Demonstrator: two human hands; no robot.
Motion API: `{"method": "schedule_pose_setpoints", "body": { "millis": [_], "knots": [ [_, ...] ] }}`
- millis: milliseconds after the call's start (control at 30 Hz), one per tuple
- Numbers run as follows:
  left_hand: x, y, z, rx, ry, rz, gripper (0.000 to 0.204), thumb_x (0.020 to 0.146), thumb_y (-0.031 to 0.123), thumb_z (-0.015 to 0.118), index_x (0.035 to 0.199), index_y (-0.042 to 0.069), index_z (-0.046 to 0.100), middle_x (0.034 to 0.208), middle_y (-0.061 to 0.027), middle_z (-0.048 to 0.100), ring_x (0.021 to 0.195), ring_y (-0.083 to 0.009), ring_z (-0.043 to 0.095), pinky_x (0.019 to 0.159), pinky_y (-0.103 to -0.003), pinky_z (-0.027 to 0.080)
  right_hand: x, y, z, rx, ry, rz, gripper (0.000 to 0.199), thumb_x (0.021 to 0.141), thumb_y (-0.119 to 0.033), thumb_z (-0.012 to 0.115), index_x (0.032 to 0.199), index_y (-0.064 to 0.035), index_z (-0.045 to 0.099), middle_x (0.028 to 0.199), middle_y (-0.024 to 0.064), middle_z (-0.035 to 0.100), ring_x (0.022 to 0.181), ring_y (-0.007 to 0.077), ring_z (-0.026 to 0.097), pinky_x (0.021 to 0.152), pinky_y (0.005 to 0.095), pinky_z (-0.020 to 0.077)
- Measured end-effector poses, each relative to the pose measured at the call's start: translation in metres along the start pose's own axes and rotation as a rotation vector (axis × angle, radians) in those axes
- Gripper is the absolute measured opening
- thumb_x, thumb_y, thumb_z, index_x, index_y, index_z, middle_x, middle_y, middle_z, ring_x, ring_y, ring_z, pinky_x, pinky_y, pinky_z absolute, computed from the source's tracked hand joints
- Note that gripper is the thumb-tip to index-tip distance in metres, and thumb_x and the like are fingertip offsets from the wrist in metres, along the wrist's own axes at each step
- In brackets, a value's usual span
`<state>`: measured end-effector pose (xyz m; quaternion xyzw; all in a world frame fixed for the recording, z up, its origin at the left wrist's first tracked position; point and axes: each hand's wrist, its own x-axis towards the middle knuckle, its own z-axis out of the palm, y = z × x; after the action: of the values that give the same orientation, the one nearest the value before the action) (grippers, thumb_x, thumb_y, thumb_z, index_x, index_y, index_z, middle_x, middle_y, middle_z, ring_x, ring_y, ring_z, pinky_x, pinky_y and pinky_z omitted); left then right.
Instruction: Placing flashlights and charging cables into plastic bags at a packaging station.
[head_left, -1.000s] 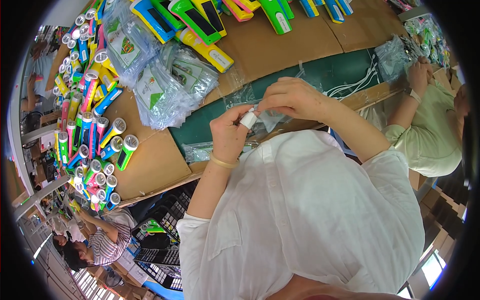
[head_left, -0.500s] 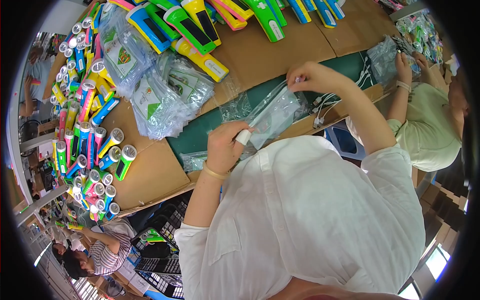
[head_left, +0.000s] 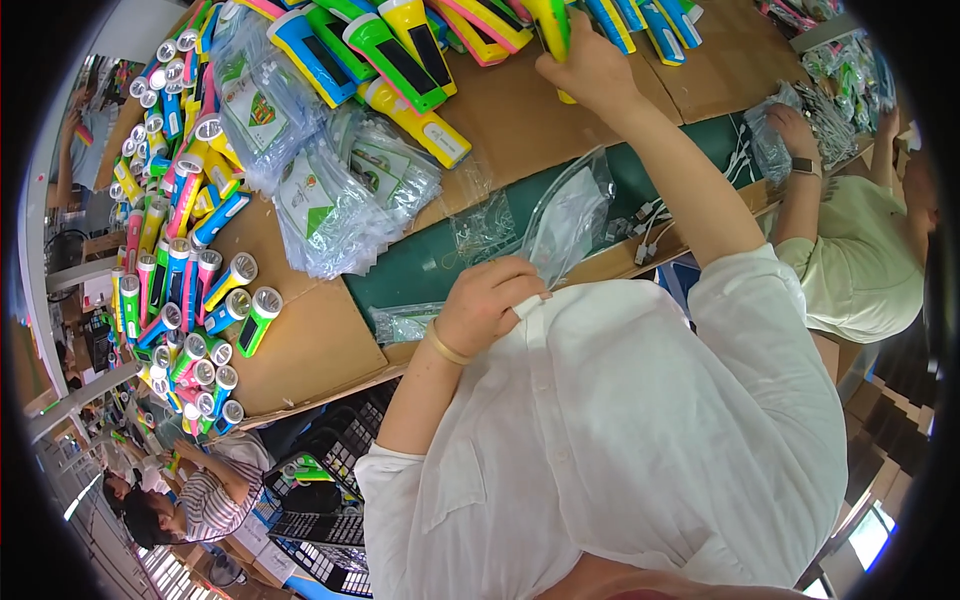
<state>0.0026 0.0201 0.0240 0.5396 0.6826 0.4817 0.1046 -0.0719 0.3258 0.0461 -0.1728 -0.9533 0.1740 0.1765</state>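
My left hand (head_left: 488, 305), with a band at its wrist, is closed near the front of my shirt. It grips the lower end of a clear plastic bag (head_left: 572, 215), which stands up slantwise from the fingers. At the top of the view, my right hand (head_left: 595, 72) reaches over the cardboard and is closed round a yellow and green flashlight (head_left: 550, 28), whose upper part runs out of the picture. Beside it lie more flashlights, among them a green one with a dark panel (head_left: 395, 65). To the left of the bag is a heap of flat clear bags (head_left: 330, 200) with printed inserts.
Many colourful flashlights (head_left: 180, 280) crowd the table's left side. White cables (head_left: 655, 225) lie right of the bag, by the cardboard edge. Black crates (head_left: 320, 530) stand below the table at left. At right, a co-worker's hand (head_left: 790, 130) is over clear bags.
My right hand has let go of the bag's upper end, moved up and away, and taken hold of a flashlight. My left hand still grips the bag and has shifted slightly right and down.
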Motion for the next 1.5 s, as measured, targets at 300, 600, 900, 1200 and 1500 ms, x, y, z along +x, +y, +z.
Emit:
{"method": "schedule_pose_setpoints", "body": {
  "millis": [300,600,900,1200,1500],
  "knots": [
    [0.013,-0.009,0.0,0.011,0.116,0.035,0.015,0.076,0.009,0.079,0.089,0.008,0.072,0.091,-0.0075,0.065,0.08,-0.0264,0.066,0.067,-0.036,0.054,-0.116,-0.032,-0.058,0.917,-0.821,-0.094,0.065,0.09,-0.018,0.078,0.143,-0.0034,0.043,0.125,0.0125,0.064,0.115,0.0246,0.063,0.099,0.0386,0.0501],
    [-0.004,-0.01,0.0,-0.106,0.214,-0.046,0.017,0.073,0.001,0.081,0.087,0.004,0.071,0.087,-0.008,0.063,0.077,-0.0234,0.06,0.068,-0.032,0.049,-0.121,-0.038,-0.09,-0.026,-1.06,-0.418,0.04,0.084,-0.009,0.071,0.122,-0.0063,0.059,0.103,0.0154,0.07,0.1,0.0363,0.068,0.088,0.0457,0.0525],
    [0.003,-0.024,0.001,-0.011,0.15,-0.084,0.019,0.076,0.003,0.08,0.089,0.003,0.065,0.088,-0.0098,0.06,0.08,-0.028,0.059,0.069,-0.035,0.049,-0.127,0.008,-0.068,0.55,-0.652,-0.378,0.014,0.084,-0.009,0.074,0.096,-0.0044,0.068,0.093,0.0105,0.066,0.085,0.0313,0.067,0.073,0.0409,0.0533],
    [0.004,-0.024,0.007,0.017,0.124,-0.109,0.021,0.077,0.005,0.081,0.089,0.002,0.065,0.089,-0.0117,0.061,0.081,-0.0307,0.06,0.07,-0.038,0.05,-0.132,0.157,-0.086,-0.388,-0.74,-0.016,0.012,0.077,-0.013,0.077,0.086,-0.0077,0.072,0.087,0.0115,0.07,0.089,0.0337,0.069,0.075,0.0425,0.0545],
    [-0.003,-0.026,0.003,0.028,0.121,-0.104,0.022,0.076,0.006,0.082,0.089,0.003,0.065,0.092,-0.0116,0.062,0.083,-0.0308,0.061,0.072,-0.038,0.051,-0.121,0.127,-0.124,0.322,-0.519,0.163,0.012,0.095,-0.011,0.068,0.095,-0.0031,0.06,0.075,0.004,0.061,0.064,0.0129,0.056,0.06,0.0266,0.0462]
  ]
}}
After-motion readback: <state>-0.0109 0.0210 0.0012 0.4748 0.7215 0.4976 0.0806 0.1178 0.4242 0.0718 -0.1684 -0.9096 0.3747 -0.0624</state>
